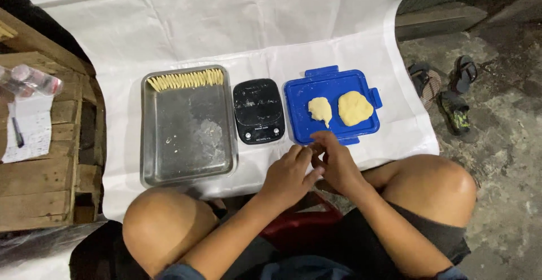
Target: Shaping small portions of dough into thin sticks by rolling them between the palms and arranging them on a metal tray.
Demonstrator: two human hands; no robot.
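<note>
Yellow dough strips (188,80) fill one row of the tray (186,161), two lumps (355,108) remain on the lid (299,123), and both hands, left (289,177) and right (337,164), are curled together, apparently pinching a hidden bit.

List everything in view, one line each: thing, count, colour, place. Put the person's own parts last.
metal tray: one, silver, left on the sheet
dough strips: one row, pale yellow, tray's far edge
kitchen scale: one, black, between tray and lid
container lid: one, blue, right of the scale
dough lumps: two, pale yellow, on the lid
white sheet: one, under everything
sandals: several, dark, floor at right
wooden pallet: one, brown, far left
left hand: fingers meeting the right's
right hand: at the lid's near edge
</note>
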